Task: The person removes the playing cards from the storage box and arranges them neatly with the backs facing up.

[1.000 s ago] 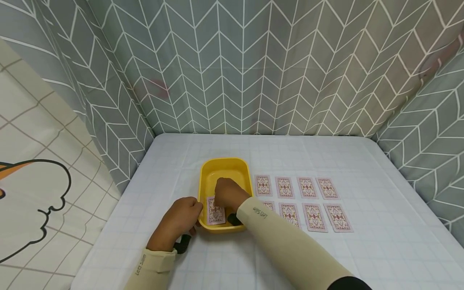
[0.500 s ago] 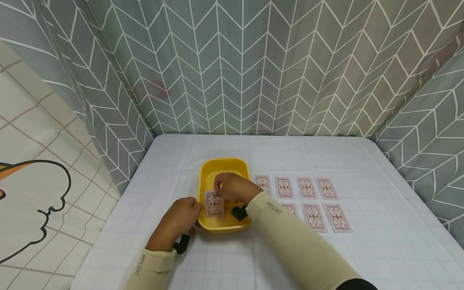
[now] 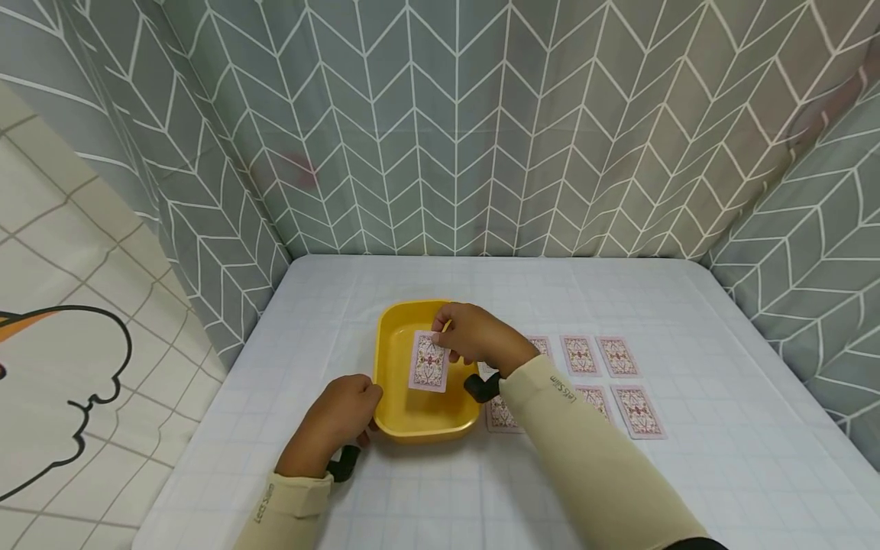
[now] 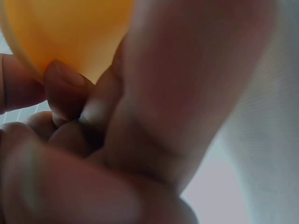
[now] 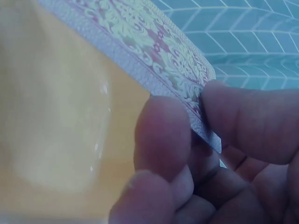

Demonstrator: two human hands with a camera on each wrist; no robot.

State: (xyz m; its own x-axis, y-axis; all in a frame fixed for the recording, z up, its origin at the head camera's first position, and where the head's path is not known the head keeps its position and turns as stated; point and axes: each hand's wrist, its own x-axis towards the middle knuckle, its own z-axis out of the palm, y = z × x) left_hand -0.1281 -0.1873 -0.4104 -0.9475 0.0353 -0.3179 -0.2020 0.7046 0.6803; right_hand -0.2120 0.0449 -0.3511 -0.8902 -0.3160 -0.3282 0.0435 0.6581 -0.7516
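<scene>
My right hand [image 3: 484, 336] pinches a playing card [image 3: 429, 365] by its upper right corner, patterned red-and-white back facing up. The card hangs over a yellow plastic tray [image 3: 440, 424]. Seen from the right wrist, thumb and fingers grip the edge of the card [image 5: 154, 51], with the tray's yellow inside [image 5: 56, 116] beyond. At the tray's left side, my left hand [image 3: 344, 412] holds the rim. The left wrist view shows its curled fingers [image 4: 65, 88] at the tray's edge [image 4: 28, 56], blurred in places.
To the right of the tray, several face-down cards [image 3: 616, 357] lie in two rows on the white-covered table [image 3: 687, 489]. My right forearm [image 3: 584, 443] hides some of them. A grey chevron curtain [image 3: 454, 137] hangs behind the table.
My right hand has raised the card off the tray's bottom and moved it up and rightward. The left hand has stayed at the rim.
</scene>
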